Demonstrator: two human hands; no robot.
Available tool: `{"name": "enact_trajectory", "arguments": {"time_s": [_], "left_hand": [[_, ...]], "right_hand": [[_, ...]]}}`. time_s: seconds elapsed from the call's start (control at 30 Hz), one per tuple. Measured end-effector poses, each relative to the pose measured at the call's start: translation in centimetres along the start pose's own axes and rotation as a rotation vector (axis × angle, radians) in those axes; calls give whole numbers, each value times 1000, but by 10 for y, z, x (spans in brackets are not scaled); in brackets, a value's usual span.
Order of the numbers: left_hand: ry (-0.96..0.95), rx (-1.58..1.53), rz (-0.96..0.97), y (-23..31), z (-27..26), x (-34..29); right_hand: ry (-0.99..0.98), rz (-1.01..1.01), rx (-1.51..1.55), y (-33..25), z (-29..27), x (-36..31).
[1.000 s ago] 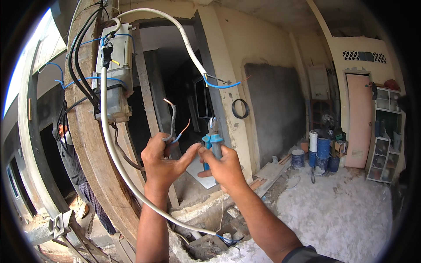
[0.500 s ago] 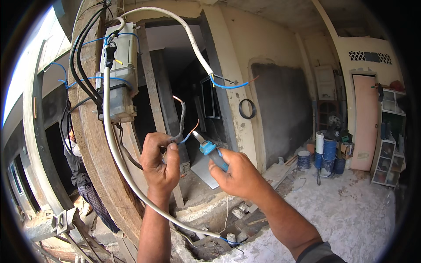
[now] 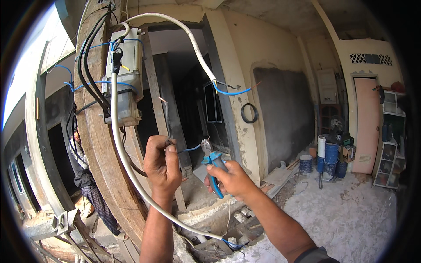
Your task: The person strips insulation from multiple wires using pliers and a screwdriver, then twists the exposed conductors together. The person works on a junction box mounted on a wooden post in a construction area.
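Blue wire (image 3: 191, 149) spans the gap between the left hand (image 3: 163, 164) and the pliers (image 3: 212, 160) at the centre of the view.

Cream wall (image 3: 240, 52): upright behind the work area, with a large dark grey patch (image 3: 285, 114) on the section to its right. Pale floor (image 3: 337, 210): rough-surfaced, at lower right. Wooden post (image 3: 103, 153): left of centre. Second person (image 3: 80, 168): beyond the post, partly hidden by it. Pink door (image 3: 365, 127): far right, behind a group of blue drums (image 3: 331, 155).

Electrical enclosure (image 3: 133, 57): grey-white, with a translucent lower section, at the post. Upper white cable (image 3: 186, 33): arches from the enclosure toward the right; a blue conductor (image 3: 232, 93) with a bare copper end emerges from its cut sheath. Lower white cable (image 3: 115, 109): descends in a long curve to the rubble at lower centre.

Left hand: thumb and fingers pressed together on a dark grey wire (image 3: 168, 118) and on the near end of the blue wire. Right hand (image 3: 230, 177): fingers wrapped around the pliers' blue-and-grey handles. Pliers' jaws: at the far end of the blue wire; whether they are clamped on it cannot be determined. Bare copper tip (image 3: 163, 100): atop the dark grey wire, directed upward.
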State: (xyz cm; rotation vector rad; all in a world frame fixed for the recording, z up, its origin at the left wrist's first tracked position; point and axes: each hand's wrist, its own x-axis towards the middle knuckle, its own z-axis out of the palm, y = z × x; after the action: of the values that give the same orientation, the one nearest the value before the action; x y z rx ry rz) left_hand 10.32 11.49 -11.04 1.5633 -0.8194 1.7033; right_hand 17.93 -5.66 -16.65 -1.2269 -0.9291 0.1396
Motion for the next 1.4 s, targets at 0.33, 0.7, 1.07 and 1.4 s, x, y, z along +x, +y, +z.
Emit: {"name": "enact_trajectory", "arguments": {"time_s": [0.33, 0.7, 1.07, 1.4], "left_hand": [[-59, 125, 127, -5, 2, 6], [-102, 99, 133, 1, -2, 5], [-199, 62, 93, 5, -11, 7], [-108, -20, 155, 13, -2, 11]], "right_hand": [[-120, 110, -129, -23, -32, -18], [-377, -307, -1135, -207, -57, -14], [-501, -355, -1257, -219, -29, 5], [-382, -407, -1095, -188, -25, -5]]}}
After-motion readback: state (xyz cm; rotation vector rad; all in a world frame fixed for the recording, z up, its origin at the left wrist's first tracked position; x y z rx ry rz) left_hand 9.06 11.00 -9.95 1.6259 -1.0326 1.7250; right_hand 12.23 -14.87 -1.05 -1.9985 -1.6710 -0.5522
